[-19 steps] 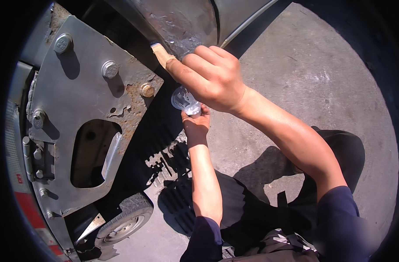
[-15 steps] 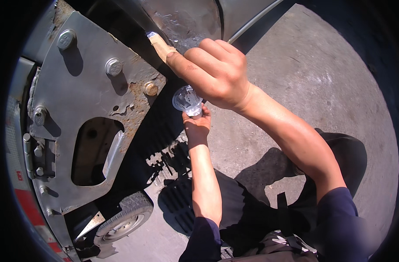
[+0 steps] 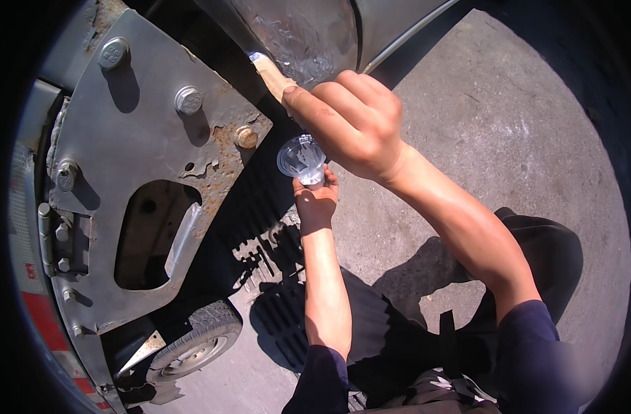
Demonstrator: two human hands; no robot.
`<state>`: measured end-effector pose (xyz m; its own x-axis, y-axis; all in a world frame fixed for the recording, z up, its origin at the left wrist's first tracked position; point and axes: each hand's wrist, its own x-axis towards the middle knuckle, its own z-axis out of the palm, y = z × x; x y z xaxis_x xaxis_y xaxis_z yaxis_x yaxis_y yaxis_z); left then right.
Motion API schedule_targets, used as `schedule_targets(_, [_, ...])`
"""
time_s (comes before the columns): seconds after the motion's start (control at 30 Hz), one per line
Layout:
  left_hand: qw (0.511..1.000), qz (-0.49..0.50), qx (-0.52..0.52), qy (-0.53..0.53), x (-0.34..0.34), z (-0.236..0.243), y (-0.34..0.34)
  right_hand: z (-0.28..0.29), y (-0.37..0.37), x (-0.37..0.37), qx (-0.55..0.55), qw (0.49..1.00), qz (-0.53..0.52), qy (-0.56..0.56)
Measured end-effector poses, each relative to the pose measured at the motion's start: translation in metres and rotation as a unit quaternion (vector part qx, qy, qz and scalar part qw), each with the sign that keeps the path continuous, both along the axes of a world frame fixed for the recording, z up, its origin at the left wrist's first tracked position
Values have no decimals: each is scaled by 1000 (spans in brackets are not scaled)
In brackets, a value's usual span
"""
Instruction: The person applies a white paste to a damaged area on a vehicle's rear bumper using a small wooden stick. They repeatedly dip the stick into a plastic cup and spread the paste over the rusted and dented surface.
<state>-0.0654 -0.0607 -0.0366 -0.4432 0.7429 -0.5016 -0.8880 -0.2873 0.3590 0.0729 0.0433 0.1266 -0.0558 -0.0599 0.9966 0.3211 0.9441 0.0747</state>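
My right hand (image 3: pixel 360 124) is closed around a flat tan stick (image 3: pixel 273 77) with a pale tip, held against or just beside the edge of a dark, glossy, patchy metal panel (image 3: pixel 305 31); I cannot tell if it touches. Below, my left hand (image 3: pixel 316 201) grips a clear plastic cup (image 3: pixel 298 155) by its lower part, partly overlapped by my right hand. The cup looks nearly empty, with some whitish glints inside.
A grey steel plate (image 3: pixel 101 159) with bolts, rust patches and a cutout fills the left, beside a red-and-white striped edge (image 3: pixel 45 321). A tyre (image 3: pixel 191 348) lies below it. My bent knee (image 3: pixel 550 255) rests over grey concrete (image 3: pixel 509 110) with shadows.
The stick's tip rose briefly along the panel, then came back slightly down and right. The view shifted a little; both hands keep their holds.
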Motion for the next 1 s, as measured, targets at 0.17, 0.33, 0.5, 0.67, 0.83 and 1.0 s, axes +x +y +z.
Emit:
schedule_targets(0.17, [1000,-7,-17,13,-1,1,0,-8,-1,-1,-15,998,-16,-54])
schedule_targets(0.33, [999,-31,-1,45,-8,-3,-3,-24,-9,5,-42,994,-3,-104])
schedule_targets(0.5, [999,-20,28,7,-7,-8,-5,-12,-6,4,-33,998,22,-47])
schedule_targets(0.67, [1000,7,-25,0,1,2,-1,-11,-8,-2,-55,996,22,-63])
schedule_targets(0.83, [999,24,-38,11,4,10,1,-16,-13,2,-53,997,4,-64])
schedule_targets(1.0, [1000,6,-12,-1,0,5,-3,-5,-7,-2,-51,998,22,-38])
